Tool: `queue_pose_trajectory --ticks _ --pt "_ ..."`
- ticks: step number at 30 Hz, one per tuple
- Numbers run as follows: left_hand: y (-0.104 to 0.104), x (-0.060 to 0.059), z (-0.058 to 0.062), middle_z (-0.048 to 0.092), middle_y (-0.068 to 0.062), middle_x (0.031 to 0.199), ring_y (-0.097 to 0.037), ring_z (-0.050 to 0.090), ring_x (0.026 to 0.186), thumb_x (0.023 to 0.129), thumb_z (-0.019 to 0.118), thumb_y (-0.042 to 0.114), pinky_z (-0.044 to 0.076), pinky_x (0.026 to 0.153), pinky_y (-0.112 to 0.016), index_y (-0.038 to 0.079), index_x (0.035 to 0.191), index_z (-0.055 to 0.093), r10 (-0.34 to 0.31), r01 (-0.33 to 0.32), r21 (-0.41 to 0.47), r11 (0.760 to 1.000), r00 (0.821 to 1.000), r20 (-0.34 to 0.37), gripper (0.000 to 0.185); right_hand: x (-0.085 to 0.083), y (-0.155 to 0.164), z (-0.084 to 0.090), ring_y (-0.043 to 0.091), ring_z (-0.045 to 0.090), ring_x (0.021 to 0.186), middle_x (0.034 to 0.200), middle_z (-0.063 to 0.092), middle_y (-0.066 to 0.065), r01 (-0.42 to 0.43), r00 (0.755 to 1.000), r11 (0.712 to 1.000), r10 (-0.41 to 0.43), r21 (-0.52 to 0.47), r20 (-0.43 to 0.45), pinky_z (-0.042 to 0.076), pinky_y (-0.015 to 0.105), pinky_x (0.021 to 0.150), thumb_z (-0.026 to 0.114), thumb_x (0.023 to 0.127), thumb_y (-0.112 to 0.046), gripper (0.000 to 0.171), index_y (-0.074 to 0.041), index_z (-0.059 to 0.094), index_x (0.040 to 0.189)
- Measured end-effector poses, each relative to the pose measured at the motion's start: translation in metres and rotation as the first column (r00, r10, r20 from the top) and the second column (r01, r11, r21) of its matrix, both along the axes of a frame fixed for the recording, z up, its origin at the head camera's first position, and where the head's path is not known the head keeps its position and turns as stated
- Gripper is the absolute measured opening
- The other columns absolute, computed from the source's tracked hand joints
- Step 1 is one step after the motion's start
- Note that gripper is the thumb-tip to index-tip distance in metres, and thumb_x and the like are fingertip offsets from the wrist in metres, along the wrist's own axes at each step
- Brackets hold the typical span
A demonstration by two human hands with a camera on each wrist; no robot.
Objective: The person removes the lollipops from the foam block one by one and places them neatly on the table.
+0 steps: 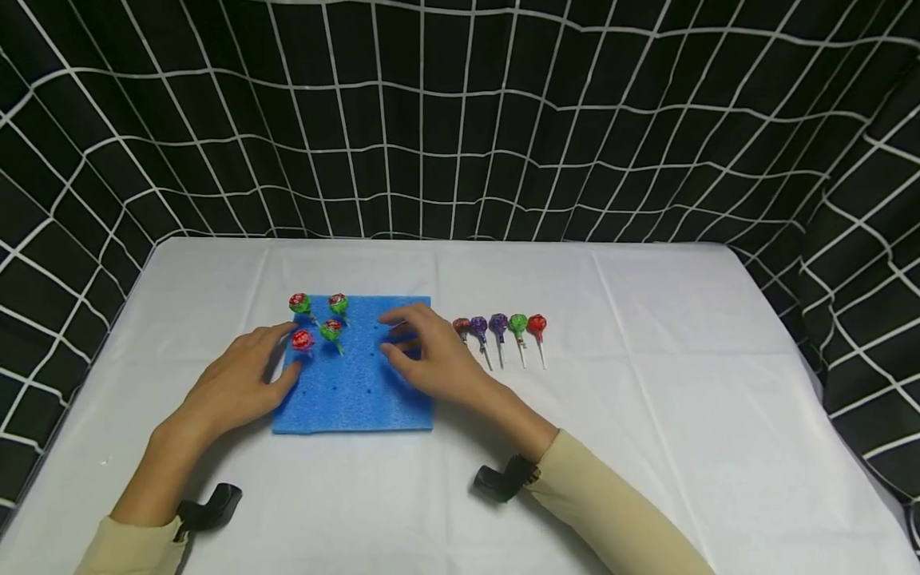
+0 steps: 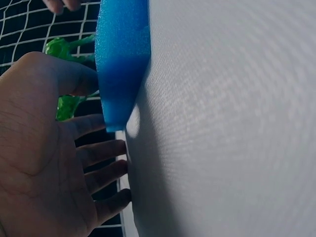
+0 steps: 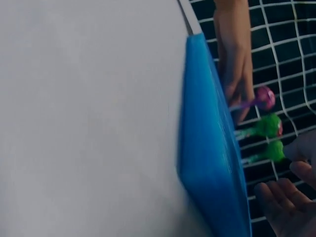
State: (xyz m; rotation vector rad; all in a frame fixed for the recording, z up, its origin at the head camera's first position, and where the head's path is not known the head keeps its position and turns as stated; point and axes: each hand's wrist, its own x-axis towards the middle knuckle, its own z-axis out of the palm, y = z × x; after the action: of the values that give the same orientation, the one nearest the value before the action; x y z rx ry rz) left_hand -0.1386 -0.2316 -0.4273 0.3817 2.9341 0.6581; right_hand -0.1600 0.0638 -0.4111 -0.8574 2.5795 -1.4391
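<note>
A blue foam board (image 1: 402, 407) with small holes lies on the table. Several wrapped lollipops stand in its upper left part, among them a pink-red lollipop (image 1: 303, 341) and a red-and-green lollipop (image 1: 331, 330). My left hand (image 1: 240, 375) rests at the board's left edge, fingers relaxed and spread; in the left wrist view its thumb lies against the foam (image 2: 123, 64). Over the board's right side hovers my right hand (image 1: 434, 351), its fingers loosely bent with nothing between them. In the right wrist view its fingers (image 3: 281, 197) appear beside the board's face.
Right of the board, several lollipops lie in a row on the white cloth (image 1: 611, 447), including a purple lollipop (image 1: 498, 323), a green lollipop (image 1: 518, 323) and a red lollipop (image 1: 537, 323). Black cloth behind a white net (image 1: 446, 152) surrounds the table's back and sides.
</note>
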Motion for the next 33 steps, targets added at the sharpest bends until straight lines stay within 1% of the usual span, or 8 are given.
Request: queue_pose_trajectory --ticks 3,7,11,17,19,25,30,33 --pt "0.0 0.0 0.001 0.048 -0.027 0.161 -0.05 0.042 0.15 0.105 0.057 0.038 0.037 0.121 -0.071 0.004 0.159 0.042 -0.002 0.002 -0.003 1.0 1.0 0.006 0.066 -0.002 -0.013 -0.004 0.034 0.072 0.119 0.137 0.063 0.023 -0.023 1.0 1.0 0.023 -0.015 0.012 0.062 0.042 0.102 0.068 0.1 -0.006 0.039 0.003 0.06 0.137" --pt "-0.001 0.0 0.002 0.047 -0.027 0.161 -0.051 0.042 0.15 0.105 0.057 0.037 0.037 0.12 -0.071 0.004 0.16 0.041 0.002 -0.002 -0.007 1.0 1.0 0.004 0.066 -0.002 -0.03 -0.007 0.032 0.074 0.116 0.136 0.066 0.022 -0.023 0.999 0.999 0.024 -0.043 0.027 0.063 0.037 0.101 0.068 0.1 -0.005 0.038 0.004 0.06 0.136" --pt "0.0 0.0 0.001 0.047 -0.027 0.161 -0.05 0.042 0.15 0.105 0.057 0.037 0.037 0.12 -0.071 0.004 0.16 0.041 -0.004 0.004 -0.006 1.0 1.0 0.003 0.066 -0.001 -0.043 -0.01 0.029 0.075 0.114 0.132 0.069 0.02 0.017 0.998 0.998 -0.014 -0.055 0.053 0.063 0.029 0.098 0.069 0.099 -0.005 0.037 0.004 0.061 0.134" --pt "0.002 0.001 0.0 0.05 -0.027 0.158 -0.051 0.045 0.148 0.105 0.058 0.037 0.039 0.119 -0.07 0.003 0.158 0.043 -0.007 0.007 0.004 1.0 1.0 -0.013 0.065 -0.004 -0.053 -0.013 0.027 0.076 0.106 0.123 0.072 0.018 0.103 0.994 0.994 -0.102 -0.033 0.022 0.062 0.022 0.089 0.072 0.097 -0.005 0.036 0.0 0.064 0.131" --pt "0.001 0.001 0.001 0.05 -0.027 0.158 -0.051 0.045 0.147 0.105 0.058 0.037 0.039 0.119 -0.07 0.003 0.158 0.043 -0.007 0.007 0.004 1.0 1.0 -0.012 0.065 -0.005 -0.057 -0.013 0.026 0.076 0.104 0.121 0.073 0.017 0.115 0.993 0.993 -0.115 -0.033 0.019 0.062 0.02 0.088 0.074 0.096 -0.006 0.037 -0.001 0.065 0.131" --pt "-0.004 0.0 0.004 0.048 -0.027 0.159 -0.051 0.042 0.148 0.105 0.059 0.036 0.037 0.119 -0.07 0.003 0.158 0.042 0.002 -0.002 -0.003 1.0 1.0 -0.01 0.065 -0.008 -0.068 -0.014 0.026 0.077 0.102 0.117 0.075 0.018 0.079 0.997 0.996 -0.079 -0.041 -0.01 0.063 0.02 0.087 0.077 0.095 -0.007 0.041 -0.001 0.062 0.132" --pt "-0.002 -0.001 0.003 0.048 -0.027 0.16 -0.051 0.042 0.149 0.104 0.059 0.037 0.037 0.119 -0.07 0.004 0.159 0.043 -0.01 0.01 0.016 1.0 1.0 -0.003 0.065 -0.007 -0.068 -0.017 0.025 0.077 0.098 0.11 0.076 0.018 0.083 0.996 0.995 -0.083 -0.055 -0.012 0.061 0.016 0.085 0.075 0.095 -0.002 0.037 -0.001 0.06 0.129" --pt "0.0 -0.001 0.002 0.048 -0.027 0.16 -0.051 0.042 0.149 0.104 0.059 0.037 0.037 0.12 -0.07 0.004 0.159 0.043 -0.015 0.015 0.015 1.0 1.0 -0.003 0.066 -0.007 -0.067 -0.018 0.024 0.077 0.096 0.108 0.076 0.017 0.075 0.997 0.996 -0.076 -0.051 -0.025 0.06 0.014 0.084 0.074 0.097 -0.002 0.036 -0.001 0.059 0.13"
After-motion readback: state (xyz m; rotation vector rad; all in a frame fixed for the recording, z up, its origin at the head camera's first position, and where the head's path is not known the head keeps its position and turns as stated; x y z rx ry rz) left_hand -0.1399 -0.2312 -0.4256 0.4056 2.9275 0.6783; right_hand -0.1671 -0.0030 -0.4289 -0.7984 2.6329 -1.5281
